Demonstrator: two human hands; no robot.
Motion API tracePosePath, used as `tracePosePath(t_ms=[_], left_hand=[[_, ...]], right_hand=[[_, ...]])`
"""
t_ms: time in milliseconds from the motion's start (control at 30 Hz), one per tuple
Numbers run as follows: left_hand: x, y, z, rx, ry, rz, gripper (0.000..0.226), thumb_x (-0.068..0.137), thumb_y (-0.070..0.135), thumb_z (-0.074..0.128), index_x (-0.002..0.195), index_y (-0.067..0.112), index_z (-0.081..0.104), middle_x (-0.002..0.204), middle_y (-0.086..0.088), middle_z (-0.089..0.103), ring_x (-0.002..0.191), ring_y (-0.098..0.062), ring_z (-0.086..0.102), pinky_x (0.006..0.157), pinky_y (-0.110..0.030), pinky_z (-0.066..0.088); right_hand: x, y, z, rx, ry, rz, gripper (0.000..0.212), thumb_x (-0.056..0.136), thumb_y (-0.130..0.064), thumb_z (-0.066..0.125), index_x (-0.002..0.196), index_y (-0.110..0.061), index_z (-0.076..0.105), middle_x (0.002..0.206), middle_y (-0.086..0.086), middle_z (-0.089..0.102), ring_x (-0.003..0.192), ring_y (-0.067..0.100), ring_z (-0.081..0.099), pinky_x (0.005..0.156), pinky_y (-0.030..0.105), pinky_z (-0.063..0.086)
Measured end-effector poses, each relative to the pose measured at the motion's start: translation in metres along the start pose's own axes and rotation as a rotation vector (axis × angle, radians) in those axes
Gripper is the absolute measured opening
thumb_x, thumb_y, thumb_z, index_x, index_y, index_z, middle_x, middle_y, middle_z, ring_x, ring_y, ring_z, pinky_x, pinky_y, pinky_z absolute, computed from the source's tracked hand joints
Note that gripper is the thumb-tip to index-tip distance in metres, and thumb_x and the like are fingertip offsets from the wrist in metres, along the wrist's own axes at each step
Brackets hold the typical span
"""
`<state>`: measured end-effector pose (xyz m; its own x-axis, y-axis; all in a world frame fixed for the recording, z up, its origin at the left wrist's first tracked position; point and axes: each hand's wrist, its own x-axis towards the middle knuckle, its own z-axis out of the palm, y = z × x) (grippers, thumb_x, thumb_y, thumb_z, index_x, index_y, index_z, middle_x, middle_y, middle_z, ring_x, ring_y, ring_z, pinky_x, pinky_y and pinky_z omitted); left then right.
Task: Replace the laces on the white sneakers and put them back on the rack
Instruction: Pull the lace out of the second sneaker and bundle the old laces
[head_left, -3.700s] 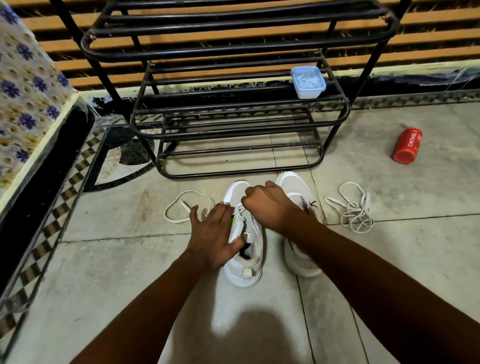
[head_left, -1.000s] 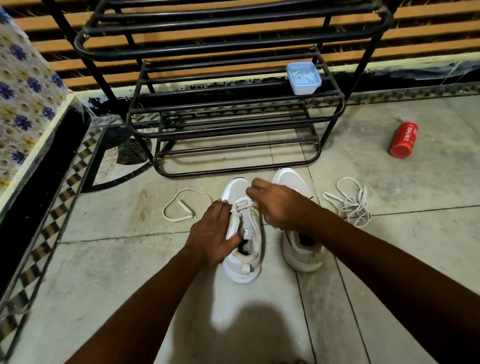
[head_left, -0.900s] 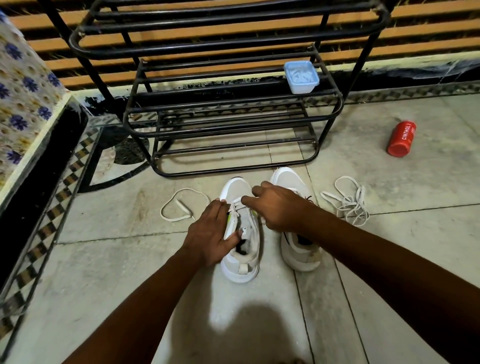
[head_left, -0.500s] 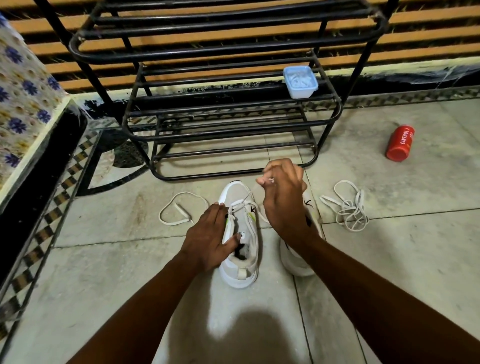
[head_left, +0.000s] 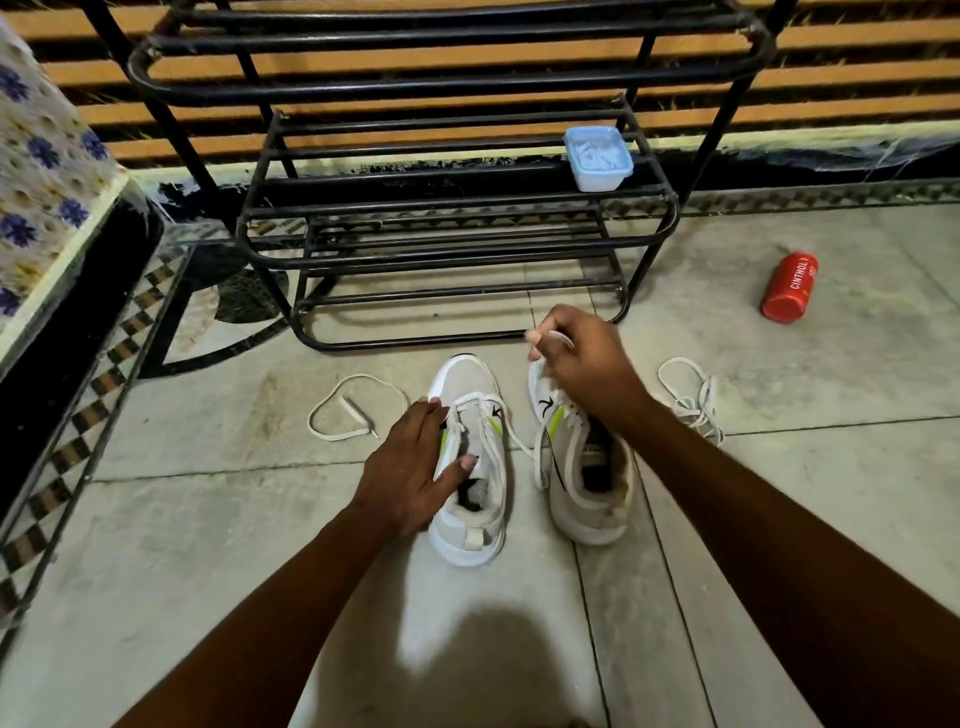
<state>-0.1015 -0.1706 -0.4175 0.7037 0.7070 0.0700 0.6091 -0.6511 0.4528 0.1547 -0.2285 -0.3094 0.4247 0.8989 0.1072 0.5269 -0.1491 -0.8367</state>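
White, with green flashes, the two sneakers stand side by side on the tiled floor (head_left: 208, 519), toes toward the black metal rack (head_left: 457, 228) and just short of its bottom rail. We note the left hand (head_left: 410, 473) laid over the outer side of the left sneaker (head_left: 470, 499), fingers nearly straight along its eyelet row, thumb pressed at the tongue. The right hand (head_left: 582, 364) is raised above the toe of the right sneaker (head_left: 576, 488), fingers curled, pinching a white lace (head_left: 511, 434) that runs down and across to the left sneaker's lower eyelets. We cannot tell how many eyelets it passes through; the left hand covers part of that row. The right sneaker's toe is hidden behind the right hand, and its lacing cannot be made out. A loose lace (head_left: 348, 410) lies in a loop on the floor to the left of the pair, apart from it; a bundle of laces (head_left: 693, 400) lies to the right, partly behind the right forearm. Open floor remains on both sides and in front of us. A red can (head_left: 790, 287) lies on its side further right, well apart. A pale blue tub (head_left: 598, 158) sits on a rack shelf at its right end. The rack's top is cut off by the frame edge.
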Motion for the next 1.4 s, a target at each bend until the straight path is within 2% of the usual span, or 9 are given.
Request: tracePosePath(t_ms=[167,333,467,600,733,967,1133,1300,1400], left_hand=[[-0.004,0.000,0.000,-0.202,0.010,-0.071,0.075,0.099,0.075,0.027,0.155,0.027,0.039,0.162,0.006,0.034,0.151,-0.012,0.030,0.118,-0.037,0.035],[0.019,0.011,-0.020,-0.364,0.220,-0.033,0.029,0.108,0.039,0.044,0.115,0.024,0.067,0.111,0.007,0.064,0.111,-0.013,0.060,0.098,-0.039,0.047],[0.045,0.005,-0.022,-0.275,0.077,-0.131,0.016,0.097,0.015,0.060,0.107,0.017,0.072,0.102,-0.002,0.063,0.097,-0.022,0.062,0.091,-0.043,0.051],[0.054,0.003,-0.022,-0.264,-0.007,-0.180,0.033,0.085,-0.009,0.062,0.105,0.016,0.070,0.103,-0.005,0.062,0.092,-0.021,0.066,0.090,-0.043,0.056],[0.051,-0.001,-0.024,-0.154,0.010,-0.174,0.031,0.079,-0.008,0.065,0.085,0.023,0.063,0.090,0.000,0.056,0.080,-0.021,0.060,0.081,-0.042,0.055],[0.054,0.005,-0.038,-0.102,0.089,-0.117,0.017,0.078,0.016,0.058,0.082,0.020,0.042,0.067,0.004,0.058,0.062,-0.023,0.052,0.057,-0.036,0.042],[0.061,0.009,-0.063,-0.168,0.213,-0.102,0.016,0.072,0.016,0.036,0.084,0.020,0.046,0.065,0.000,0.059,0.064,-0.028,0.059,0.062,-0.048,0.052],[0.075,0.019,-0.103,-0.588,0.585,-0.155,0.027,0.087,-0.014,0.031,0.090,0.006,0.049,0.075,-0.004,0.055,0.068,-0.014,0.067,0.062,-0.046,0.063],[0.078,0.027,-0.103,-0.891,0.555,-0.232,0.015,0.108,0.002,0.036,0.099,0.009,0.046,0.087,-0.011,0.065,0.073,-0.026,0.075,0.060,-0.038,0.060]], right_hand=[[-0.044,0.003,0.050,-0.195,-0.077,-0.110,0.009,0.085,-0.018,0.063,0.086,-0.011,0.068,0.094,0.008,0.061,0.091,0.029,0.060,0.082,0.038,0.047],[-0.085,0.009,0.089,-0.265,0.149,-0.122,0.027,0.082,-0.029,0.058,0.088,-0.004,0.064,0.094,0.016,0.054,0.087,0.039,0.056,0.081,0.047,0.050],[-0.097,0.016,0.095,-0.312,0.027,-0.076,0.038,0.073,-0.023,0.052,0.103,-0.002,0.061,0.109,0.018,0.054,0.098,0.042,0.056,0.090,0.051,0.050],[-0.097,0.011,0.099,-0.289,0.007,-0.028,0.043,0.075,-0.015,0.048,0.114,-0.003,0.061,0.119,0.014,0.056,0.107,0.039,0.058,0.099,0.047,0.050],[-0.094,0.013,0.106,-0.251,0.012,-0.045,0.052,0.079,0.001,0.060,0.131,0.003,0.061,0.138,0.020,0.059,0.127,0.034,0.058,0.113,0.028,0.035],[-0.092,0.013,0.106,-0.353,-0.039,-0.071,0.055,0.064,0.016,0.066,0.118,0.003,0.069,0.124,0.021,0.069,0.109,0.035,0.070,0.093,0.041,0.056],[-0.091,0.004,0.109,-0.524,-0.169,-0.025,0.035,0.082,0.004,0.052,0.115,-0.005,0.058,0.129,0.012,0.058,0.106,0.037,0.064,0.083,0.044,0.055],[-0.091,0.008,0.113,-0.563,-0.108,-0.018,0.035,0.069,0.006,0.061,0.102,-0.005,0.063,0.114,0.012,0.066,0.091,0.037,0.069,0.067,0.038,0.054],[-0.090,0.009,0.112,-0.481,-0.112,-0.009,0.042,0.071,0.009,0.058,0.111,-0.003,0.065,0.124,0.013,0.066,0.101,0.036,0.069,0.079,0.040,0.056]])
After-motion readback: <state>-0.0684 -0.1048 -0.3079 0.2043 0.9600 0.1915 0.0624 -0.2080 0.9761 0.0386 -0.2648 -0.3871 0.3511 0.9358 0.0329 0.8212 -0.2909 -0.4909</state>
